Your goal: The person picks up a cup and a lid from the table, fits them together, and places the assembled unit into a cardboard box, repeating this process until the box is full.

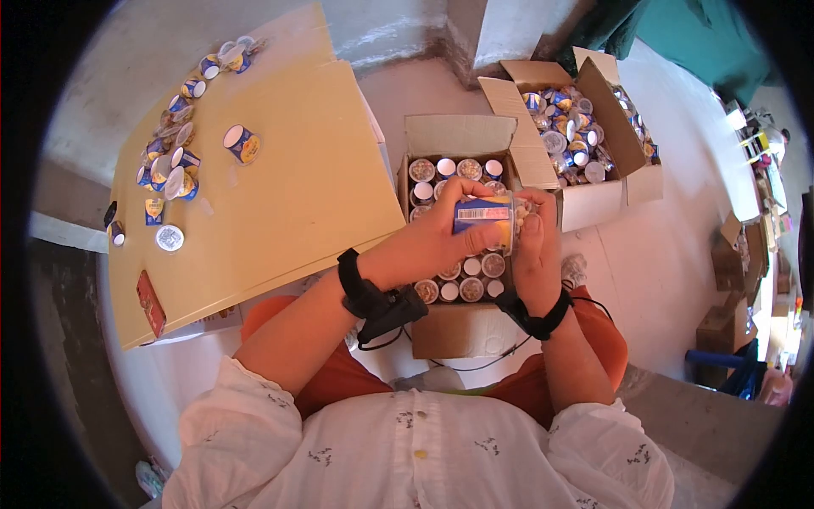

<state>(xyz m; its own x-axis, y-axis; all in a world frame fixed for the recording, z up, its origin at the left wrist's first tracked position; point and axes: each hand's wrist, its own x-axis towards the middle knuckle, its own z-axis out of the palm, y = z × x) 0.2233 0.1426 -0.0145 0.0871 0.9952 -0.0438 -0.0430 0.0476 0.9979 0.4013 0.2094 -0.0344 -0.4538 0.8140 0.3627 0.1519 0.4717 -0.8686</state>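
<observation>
A blue and yellow cup (482, 215) with a clear lid lies on its side in the air above an open cardboard box (460, 332). My left hand (458, 227) is wrapped round the cup's blue body, thumb along the near side. At the cup's clear end, my right hand (536, 237) has its fingers closed against the lid; small pale pieces show there, partly hidden by the fingers. Beneath both hands, the box holds rows of cups, some with white bottoms up and others with clear lids up. Black straps circle both wrists.
On the left, a yellow table (297, 195) bears one standing cup (242, 144), several more cups along its far edge, a round lid (170, 238) and a red phone (151, 304). A second box (593, 199) of jumbled cups stands at the back right. Cartons (721, 329) sit further right.
</observation>
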